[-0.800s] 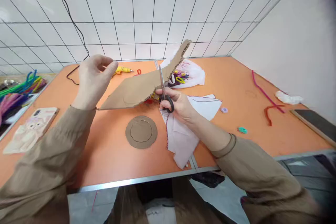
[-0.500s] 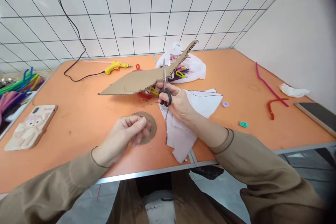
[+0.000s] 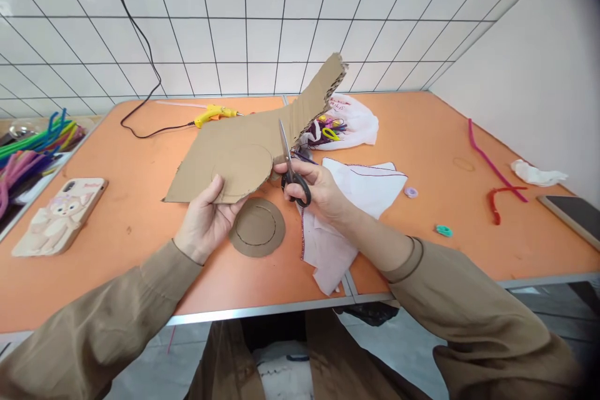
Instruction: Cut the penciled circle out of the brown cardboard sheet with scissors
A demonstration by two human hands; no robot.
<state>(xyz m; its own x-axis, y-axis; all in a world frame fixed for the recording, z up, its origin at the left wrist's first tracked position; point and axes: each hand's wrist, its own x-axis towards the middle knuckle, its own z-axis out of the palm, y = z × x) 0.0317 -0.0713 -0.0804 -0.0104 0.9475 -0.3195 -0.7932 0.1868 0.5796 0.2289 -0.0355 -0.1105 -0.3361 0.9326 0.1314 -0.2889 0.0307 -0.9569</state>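
Note:
A large piece of brown cardboard (image 3: pixel 239 144) with a pencilled curve and ragged right edge is held up above the table. My left hand (image 3: pixel 209 215) grips its lower edge, thumb on top and fingers underneath. In my right hand (image 3: pixel 319 190) are scissors (image 3: pixel 293 178) with black handles, blades pointing up beside the cardboard's right side. The blades look closed together. My right fingertips reach the cardboard's edge. Below, a round cardboard disc (image 3: pixel 257 247) with a cut circular line lies on the table, close to my left hand.
White cloth (image 3: pixel 360 194) lies under my right forearm. Behind the cardboard are a white bag (image 3: pixel 360 122) and a yellow glue gun (image 3: pixel 215 115). A phone case (image 3: pixel 60 215) lies left, pipe cleaners (image 3: pixel 497 162) and a dark phone (image 3: pixel 574 215) right.
My left hand has moved up from over the disc and taken hold of the cardboard's lower edge. The cardboard has tilted to show more of its face; the disc is now uncovered.

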